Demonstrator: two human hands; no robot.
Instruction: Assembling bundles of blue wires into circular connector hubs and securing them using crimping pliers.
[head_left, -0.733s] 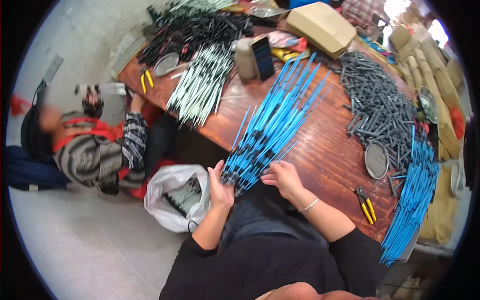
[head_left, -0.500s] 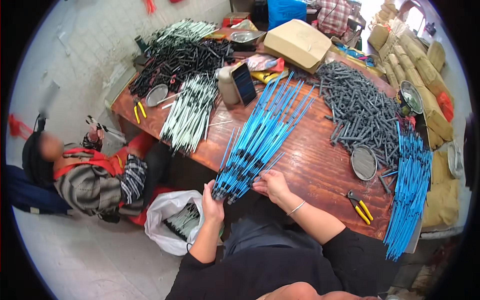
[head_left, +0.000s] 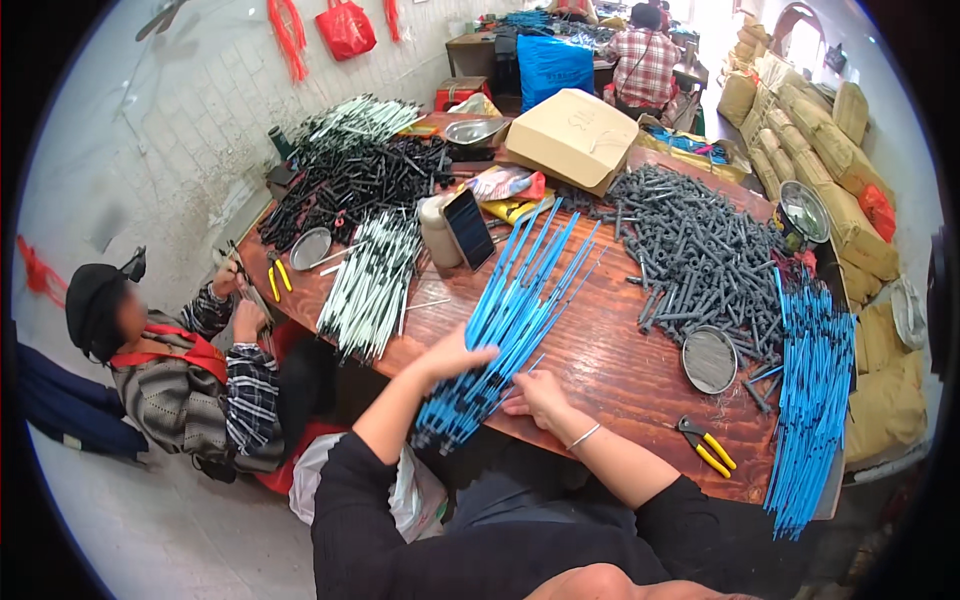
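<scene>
A bundle of thin blue rods with black fittings lies on the wooden table, its dark lower ends reaching past the near edge. My left hand is laid across the bundle's left side, fingers stretched out. At the bundle's right edge, my right hand has its fingers pinched together close to a few rods; what sits between the fingertips is hidden. Yellow-handled pliers rest to the right of that hand.
Grey plastic tubes are heaped at the right, beside a metal dish and more blue rods. White rods, black parts, a phone and a cardboard box share the table. A co-worker sits at the left.
My left hand has moved from beneath the bundle's lower ends up onto its top. The right hand stays at the right edge. The view has tilted up, and the co-worker's hands have come together.
</scene>
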